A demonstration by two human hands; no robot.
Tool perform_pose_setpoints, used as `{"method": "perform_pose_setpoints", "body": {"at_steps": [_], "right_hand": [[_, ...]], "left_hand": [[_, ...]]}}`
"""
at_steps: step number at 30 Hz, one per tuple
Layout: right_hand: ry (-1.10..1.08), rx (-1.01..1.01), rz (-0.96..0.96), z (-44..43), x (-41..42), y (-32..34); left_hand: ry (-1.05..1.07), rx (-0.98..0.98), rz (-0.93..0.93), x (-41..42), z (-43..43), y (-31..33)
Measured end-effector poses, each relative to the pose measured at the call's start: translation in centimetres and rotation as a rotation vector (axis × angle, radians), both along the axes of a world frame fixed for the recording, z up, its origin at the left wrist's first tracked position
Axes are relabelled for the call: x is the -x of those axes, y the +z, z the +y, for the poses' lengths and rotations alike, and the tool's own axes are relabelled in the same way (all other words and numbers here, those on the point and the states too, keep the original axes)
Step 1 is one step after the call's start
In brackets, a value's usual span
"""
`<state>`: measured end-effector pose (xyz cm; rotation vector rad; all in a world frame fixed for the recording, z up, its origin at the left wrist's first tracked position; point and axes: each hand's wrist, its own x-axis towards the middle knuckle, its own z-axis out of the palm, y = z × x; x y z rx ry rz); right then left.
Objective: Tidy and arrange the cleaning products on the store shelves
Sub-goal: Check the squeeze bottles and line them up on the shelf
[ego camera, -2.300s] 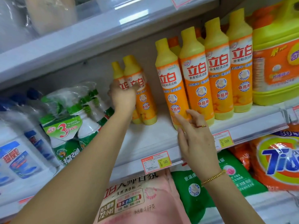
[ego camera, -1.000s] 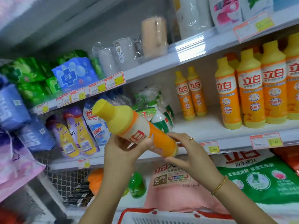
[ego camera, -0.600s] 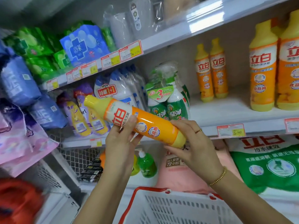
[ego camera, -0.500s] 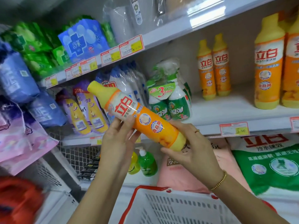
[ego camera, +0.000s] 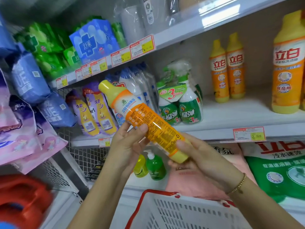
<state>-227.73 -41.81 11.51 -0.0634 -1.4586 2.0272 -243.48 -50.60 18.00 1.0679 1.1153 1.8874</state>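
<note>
An orange dish-soap bottle [ego camera: 145,119] with a yellow cap is tilted in front of the shelves, cap up-left, its back label facing me. My left hand [ego camera: 127,142] grips its middle from below. My right hand [ego camera: 196,156] cups its yellow base. Two small matching bottles [ego camera: 227,70] stand upright at the back of the middle shelf [ego camera: 231,116]. A larger matching bottle [ego camera: 288,63] stands at the right edge.
A wrapped pack of green spray cleaners [ego camera: 179,100] stands left of the small bottles. Purple-yellow pouches [ego camera: 94,108] and blue packs fill the left. Below me is a white basket with a red rim [ego camera: 165,210]. Green [ego camera: 279,172] and pink [ego camera: 194,182] detergent bags lie on the lower shelf.
The bottle has been rotated in my hands, so its back label now faces me instead of the front logo. Earlier I took it off the shelf. The view has shifted slightly.
</note>
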Motion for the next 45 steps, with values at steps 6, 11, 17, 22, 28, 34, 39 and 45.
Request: {"method": "perform_pose_setpoints", "body": {"at_steps": [6, 11, 17, 22, 28, 34, 39, 45], "right_hand": [[-0.853, -0.931, -0.344, -0.9, 0.5, 0.5], [-0.495, -0.688, -0.243, -0.3, -0.2, 0.1], [0.365, -0.005, 0.051, -0.3, -0.9, -2.0], [0.79, 0.202, 0.187, 0.3, -1.2, -0.6], [0.71, 0.259, 0.034, -0.8, -1.7, 1.1], [0.5, 0.285, -0.128, -0.8, -4.0, 2.5], [0.451, 0.178, -0.222, -0.3, -7.2, 2.5], [0.147, -0.035, -0.415, 0.6, -13.6, 2.8]], "left_hand": [[0.153, 0.072, 0.12, -1.5, 0.1, -0.3], [0.008, 0.088, 0.207, -1.0, -0.3, 0.6], [-0.196, 0.082, 0.103, -0.2, -0.7, 1.1], [0.014, 0.121, -0.022, -1.8, -0.3, 1.1], [0.059, 0.175, -0.166, -2.3, -0.3, 1.4], [-0.027, 0.255, -0.305, -2.9, 0.1, 0.8], [-0.192, 0.343, -0.321, -5.2, 0.7, 0.5], [-0.257, 0.319, -0.225, -9.0, 2.1, -0.3]]}}
